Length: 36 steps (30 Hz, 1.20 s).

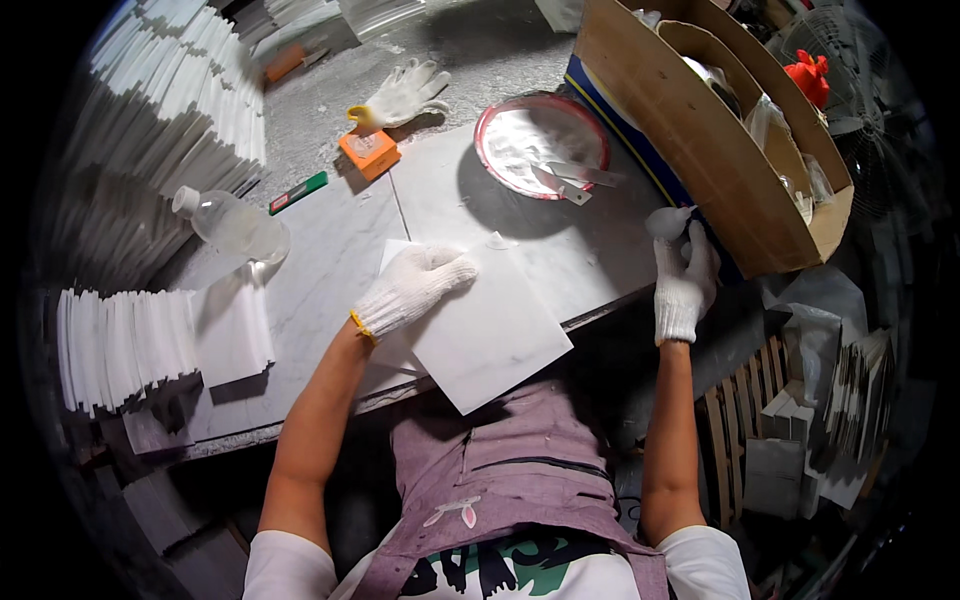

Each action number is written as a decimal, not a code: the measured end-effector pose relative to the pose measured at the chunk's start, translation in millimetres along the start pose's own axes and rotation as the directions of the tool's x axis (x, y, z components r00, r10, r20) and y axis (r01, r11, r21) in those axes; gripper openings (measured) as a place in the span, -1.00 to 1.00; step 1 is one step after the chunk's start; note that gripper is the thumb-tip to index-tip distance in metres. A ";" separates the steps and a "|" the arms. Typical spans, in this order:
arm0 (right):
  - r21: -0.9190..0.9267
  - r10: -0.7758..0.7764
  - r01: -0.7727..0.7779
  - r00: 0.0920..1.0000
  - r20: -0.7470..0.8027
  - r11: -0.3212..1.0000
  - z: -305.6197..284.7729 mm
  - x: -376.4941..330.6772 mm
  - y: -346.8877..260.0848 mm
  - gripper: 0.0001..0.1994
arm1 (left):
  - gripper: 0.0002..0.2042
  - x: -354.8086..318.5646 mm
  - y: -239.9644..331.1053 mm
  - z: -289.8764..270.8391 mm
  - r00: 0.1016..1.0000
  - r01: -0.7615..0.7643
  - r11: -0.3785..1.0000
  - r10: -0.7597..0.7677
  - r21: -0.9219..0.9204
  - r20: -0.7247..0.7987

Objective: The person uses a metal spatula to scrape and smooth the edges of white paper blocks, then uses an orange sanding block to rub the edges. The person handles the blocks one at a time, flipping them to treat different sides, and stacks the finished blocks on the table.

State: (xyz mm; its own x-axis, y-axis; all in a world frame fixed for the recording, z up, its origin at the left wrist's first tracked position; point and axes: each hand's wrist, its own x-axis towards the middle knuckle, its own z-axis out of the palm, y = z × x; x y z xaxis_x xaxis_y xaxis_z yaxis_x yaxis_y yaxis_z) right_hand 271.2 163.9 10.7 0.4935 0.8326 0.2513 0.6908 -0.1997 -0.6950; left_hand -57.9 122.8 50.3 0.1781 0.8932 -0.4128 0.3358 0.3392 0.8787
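My left hand, in a white knit glove with a yellow cuff edge, is closed over the upper left part of a smooth white tile. One corner of this tile juts past the table's near edge. Part of another flat white piece shows beneath it. Off to the right, my gloved right hand holds a small white squeeze bulb with a pointed tip at its fingertips, beside the cardboard box. A little white triangular piece lies by the tile's far corner.
A red-rimmed bowl of white material holds scrapers. Behind the left hand lie an orange box, a spare glove and a green case. Tile stacks and a clear bottle stand left; a large cardboard box right.
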 end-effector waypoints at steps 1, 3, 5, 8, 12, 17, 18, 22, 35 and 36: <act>-0.007 0.021 -0.020 0.999 0.049 1.000 2.5 6.1 0.3 -0.54 | -0.69 0.4 -1.2 -0.6 1.000 -0.004 1.000 0.004 0.022 0.011; -0.025 0.058 -0.055 0.987 0.152 0.998 5.3 18.5 2.7 -0.54 | -0.68 4.0 -1.0 -3.1 1.000 -0.009 0.998 0.007 0.062 0.027; 0.037 0.042 -0.048 0.989 0.144 0.998 1.6 19.9 1.9 -0.56 | -0.67 1.7 3.8 -2.2 1.000 -0.005 0.995 0.003 0.102 0.023; 0.304 -0.050 0.011 0.991 0.121 0.953 -8.2 7.1 -2.9 -0.60 | -0.67 2.1 -0.6 -2.7 0.999 -0.034 0.996 0.032 0.088 0.023; 0.618 -0.203 -0.117 0.883 0.423 0.777 -36.8 -17.6 -26.1 -0.64 | -0.68 6.8 -8.0 -2.7 0.999 0.007 0.989 -0.012 0.149 0.032; 0.626 -0.305 -0.135 0.783 0.543 0.768 -50.0 -34.1 -49.6 -0.56 | -0.68 5.1 0.1 -2.8 0.999 -0.023 0.985 0.017 0.173 0.038; 0.619 -0.319 -0.128 0.766 0.558 0.775 -51.4 -35.9 -53.7 -0.54 | -0.69 4.9 -0.3 -2.1 0.999 -0.034 0.986 0.029 0.160 0.030; 0.607 -0.386 -0.074 0.709 0.590 0.791 -44.6 -39.5 -59.6 -0.49 | -0.69 12.7 -14.2 -2.1 1.000 -0.030 0.987 0.028 0.157 0.014; 0.432 -0.255 -0.196 0.573 0.779 0.880 -17.5 -28.3 -77.3 -0.59 | -0.64 10.1 -6.1 -3.6 1.000 -0.006 0.968 0.009 0.252 -0.011; 0.415 -0.244 -0.205 0.555 0.795 0.886 -17.0 -26.8 -77.5 -0.59 | -0.65 9.4 -5.8 -3.6 1.000 -0.014 0.968 0.018 0.250 -0.014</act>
State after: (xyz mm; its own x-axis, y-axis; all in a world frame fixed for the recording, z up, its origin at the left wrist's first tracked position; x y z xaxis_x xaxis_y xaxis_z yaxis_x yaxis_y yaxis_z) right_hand 213.4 148.3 69.3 -0.3152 0.9216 -0.2267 0.2912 -0.1334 -0.9473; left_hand -61.5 130.3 42.2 0.1711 0.9033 -0.3933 0.5539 0.2419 0.7967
